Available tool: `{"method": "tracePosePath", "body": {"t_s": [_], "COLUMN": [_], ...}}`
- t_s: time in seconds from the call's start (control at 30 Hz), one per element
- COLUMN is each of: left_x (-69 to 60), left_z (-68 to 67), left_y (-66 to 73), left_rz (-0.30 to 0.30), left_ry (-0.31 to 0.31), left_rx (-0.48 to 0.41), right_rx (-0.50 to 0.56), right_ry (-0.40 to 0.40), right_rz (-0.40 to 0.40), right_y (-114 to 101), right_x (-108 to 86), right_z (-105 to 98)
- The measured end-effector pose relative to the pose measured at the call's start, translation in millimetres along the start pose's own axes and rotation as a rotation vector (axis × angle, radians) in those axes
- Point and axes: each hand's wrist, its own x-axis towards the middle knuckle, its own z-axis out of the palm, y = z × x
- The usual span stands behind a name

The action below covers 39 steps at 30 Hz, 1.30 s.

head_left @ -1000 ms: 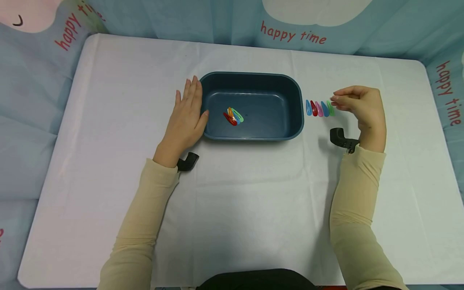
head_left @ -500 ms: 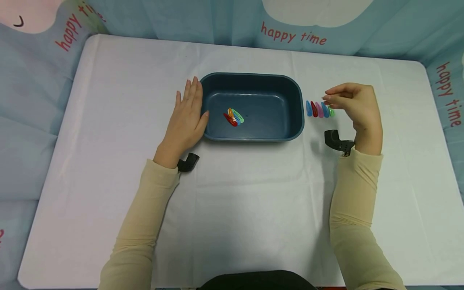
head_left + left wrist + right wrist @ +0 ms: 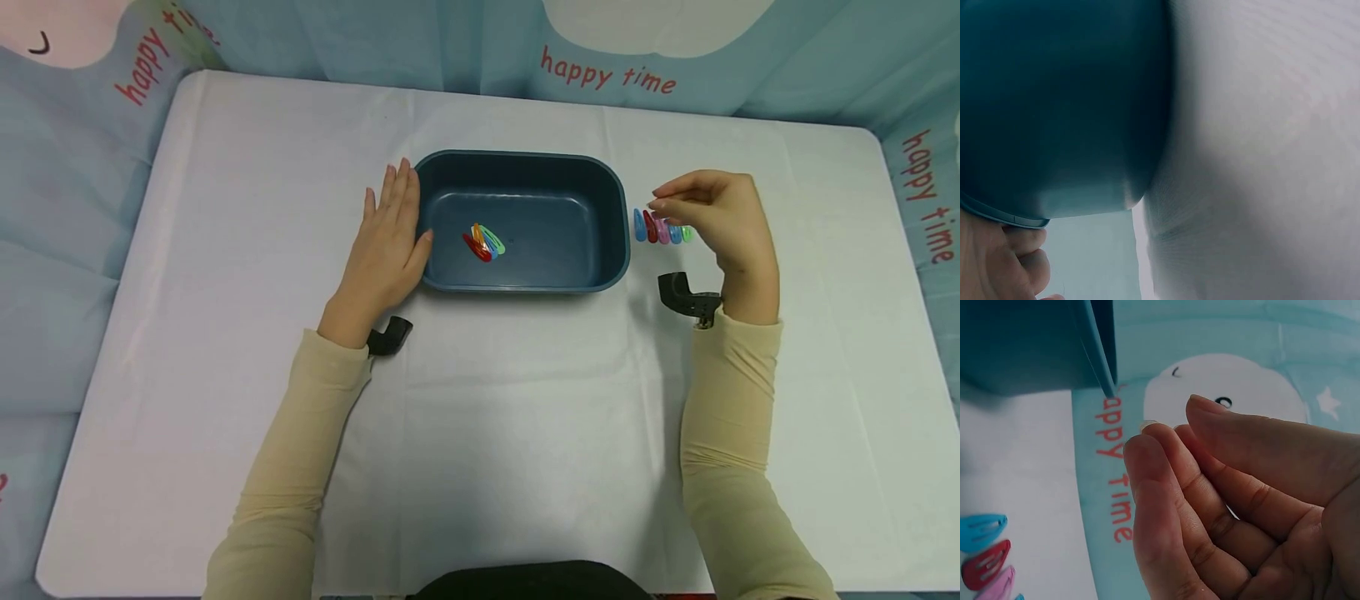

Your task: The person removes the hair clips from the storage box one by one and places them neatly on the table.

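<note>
A dark blue plastic tub (image 3: 517, 279) stands on the table. Straight fingers of my left hand (image 3: 381, 242) rest along its left rim, with the thumb over the edge. Inside the tub, toward the left, lies a small pile of snap hair clips (image 3: 480, 243) in red, orange, blue and green. Right of the tub is a row of more clips: a blue clip (image 3: 639, 225), a red clip (image 3: 649, 227), then pink, blue and green ones. My right hand (image 3: 723, 218) hovers above this row, thumb and fingers bent but apart. Nothing shows between them in the right wrist view.
White cloth covers the table (image 3: 517, 433). A blue curtain (image 3: 480, 50) with printed red words hangs behind and at the sides. A black wrist camera (image 3: 686, 296) juts from the right wrist, and another wrist camera (image 3: 390, 336) from the left.
My right hand has moved left along the row of clips, from the green end toward the red and pink ones. The left hand, tub and clips stay as they were.
</note>
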Motion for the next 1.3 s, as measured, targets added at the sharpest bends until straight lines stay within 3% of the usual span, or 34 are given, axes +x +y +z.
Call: {"method": "tracePosePath", "body": {"t_s": [0.2, 0.63, 0.93, 1.3], "left_x": [0.8, 1.1, -0.5, -0.6], "left_z": [-1.5, 0.7, -0.8, -0.4], "left_y": [-0.4, -1.2, 0.3, -0.3], "left_rz": [0.003, 0.005, 0.002, 0.003], "left_ry": [0.001, -0.003, 0.003, 0.001], "left_rx": [0.006, 0.002, 0.012, 0.017], "right_rx": [-0.067, -0.065, -0.206, -0.224], "right_ry": [-0.03, -0.121, -0.188, -0.28], "right_rz": [-0.015, -0.052, -0.056, -0.117], "right_y": [-2.3, -13.3, -30.4, -40.9], "right_x": [1.5, 3.0, 6.4, 16.3], "right_z": [7.8, 24.9, 47.8, 78.3]}}
